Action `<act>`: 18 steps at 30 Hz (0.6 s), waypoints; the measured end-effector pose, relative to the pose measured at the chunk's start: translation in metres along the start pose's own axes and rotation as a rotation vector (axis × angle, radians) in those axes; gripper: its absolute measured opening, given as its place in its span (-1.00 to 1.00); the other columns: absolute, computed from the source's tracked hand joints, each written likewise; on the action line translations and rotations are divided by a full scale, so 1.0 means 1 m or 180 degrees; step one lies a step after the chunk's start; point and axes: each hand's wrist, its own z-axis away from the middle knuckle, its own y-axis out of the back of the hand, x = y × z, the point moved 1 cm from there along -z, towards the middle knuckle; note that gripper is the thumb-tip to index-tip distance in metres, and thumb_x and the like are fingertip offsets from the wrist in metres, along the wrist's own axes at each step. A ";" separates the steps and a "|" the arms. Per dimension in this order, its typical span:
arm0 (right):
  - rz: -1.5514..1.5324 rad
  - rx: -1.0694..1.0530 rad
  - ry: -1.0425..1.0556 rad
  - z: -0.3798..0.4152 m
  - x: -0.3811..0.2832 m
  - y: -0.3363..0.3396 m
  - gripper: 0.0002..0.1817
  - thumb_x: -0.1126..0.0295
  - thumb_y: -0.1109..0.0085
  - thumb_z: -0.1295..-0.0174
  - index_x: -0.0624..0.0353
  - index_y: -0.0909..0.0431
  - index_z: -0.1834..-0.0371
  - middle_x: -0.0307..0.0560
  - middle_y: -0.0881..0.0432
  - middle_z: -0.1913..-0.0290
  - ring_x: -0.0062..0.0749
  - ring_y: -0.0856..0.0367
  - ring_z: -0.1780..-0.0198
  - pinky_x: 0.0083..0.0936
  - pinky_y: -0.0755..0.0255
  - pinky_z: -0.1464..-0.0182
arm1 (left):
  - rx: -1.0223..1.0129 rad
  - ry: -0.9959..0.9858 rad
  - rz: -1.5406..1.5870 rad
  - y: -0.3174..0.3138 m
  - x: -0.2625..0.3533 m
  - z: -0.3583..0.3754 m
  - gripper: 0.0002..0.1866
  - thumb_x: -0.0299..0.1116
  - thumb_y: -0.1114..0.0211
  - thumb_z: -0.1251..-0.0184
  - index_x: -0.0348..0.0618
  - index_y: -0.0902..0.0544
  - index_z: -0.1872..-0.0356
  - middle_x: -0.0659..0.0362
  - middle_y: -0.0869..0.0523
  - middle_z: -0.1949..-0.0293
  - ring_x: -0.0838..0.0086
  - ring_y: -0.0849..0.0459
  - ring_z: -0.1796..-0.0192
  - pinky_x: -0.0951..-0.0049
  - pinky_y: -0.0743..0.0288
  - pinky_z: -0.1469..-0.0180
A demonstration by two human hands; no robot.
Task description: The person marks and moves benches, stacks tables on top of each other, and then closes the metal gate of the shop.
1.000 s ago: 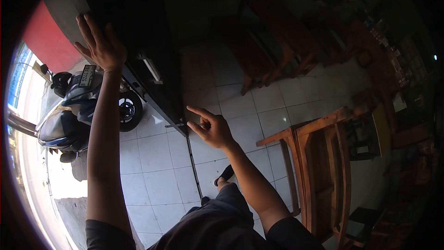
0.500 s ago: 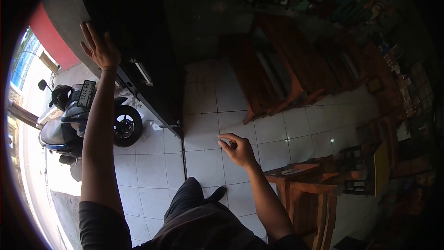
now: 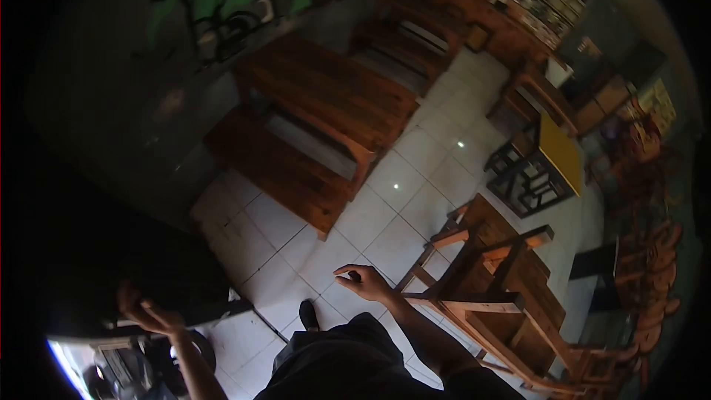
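Note:
My left hand is raised at the lower left, dim and slightly blurred, with its fingers apart. It overlaps the dark door panel near that panel's lower edge, and holds nothing. Near the middle, my right hand hangs over the white tiled floor in front of my body. Its fingers are loosely curled, a gap shows between thumb and forefinger, and nothing is in it. Just right of this hand stands brown wooden furniture with angled legs and rails.
Ahead, a wooden bench runs alongside a wooden table by the painted wall. A yellow-topped table stands to the right. Behind my left hand, a parked motorcycle shows outside at the lower left.
My view has swung right, into the room. The doorway and motorcycle have shifted to the lower left, and more furniture shows. My left hand appears lower; my right hand stays loosely curled.

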 end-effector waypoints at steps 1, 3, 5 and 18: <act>-0.0147 0.0142 -0.0143 -0.005 0.005 0.008 -0.75 0.21 -0.26 -0.21 0.07 -0.66 0.14 -0.40 -0.25 0.70 -0.72 -0.13 0.62 -0.65 -0.06 0.54 | -0.0872 0.0943 0.0852 -0.040 0.001 0.045 -0.68 -0.19 0.04 -0.43 -0.31 -0.46 0.17 -0.03 -0.52 0.09 0.22 -0.50 0.01 0.25 -0.34 -0.13; -0.0367 0.0469 -0.0298 -0.019 0.014 0.026 -0.74 0.19 -0.24 -0.23 0.11 -0.66 0.14 -0.40 -0.27 0.69 -0.72 -0.12 0.61 -0.64 -0.05 0.54 | -0.1525 0.1982 0.0972 -0.128 0.050 0.134 -0.72 -0.17 0.03 -0.46 -0.18 -0.47 0.26 0.12 -0.46 0.28 0.43 -0.45 0.18 0.28 -0.34 -0.13; -0.0429 0.0725 -0.0436 -0.039 0.027 0.051 -0.73 0.18 -0.23 -0.24 0.12 -0.66 0.14 -0.39 -0.30 0.68 -0.72 -0.14 0.60 -0.64 -0.06 0.53 | -0.3451 0.1534 0.1826 -0.191 0.110 0.140 -0.77 -0.31 -0.10 -0.34 -0.18 -0.36 0.47 0.15 -0.40 0.45 0.47 -0.38 0.37 0.33 -0.30 0.15; -0.0950 0.2200 -0.0877 -0.174 0.123 0.302 -0.60 0.08 -0.15 -0.28 0.24 -0.70 0.41 -0.22 -0.57 0.56 -0.64 -0.38 0.45 -0.58 -0.28 0.36 | -0.4806 0.0507 0.2544 -0.433 0.278 0.132 -0.79 -0.60 -0.14 0.00 -0.25 -0.27 0.66 0.01 -0.38 0.70 0.29 -0.39 0.65 0.33 -0.24 0.56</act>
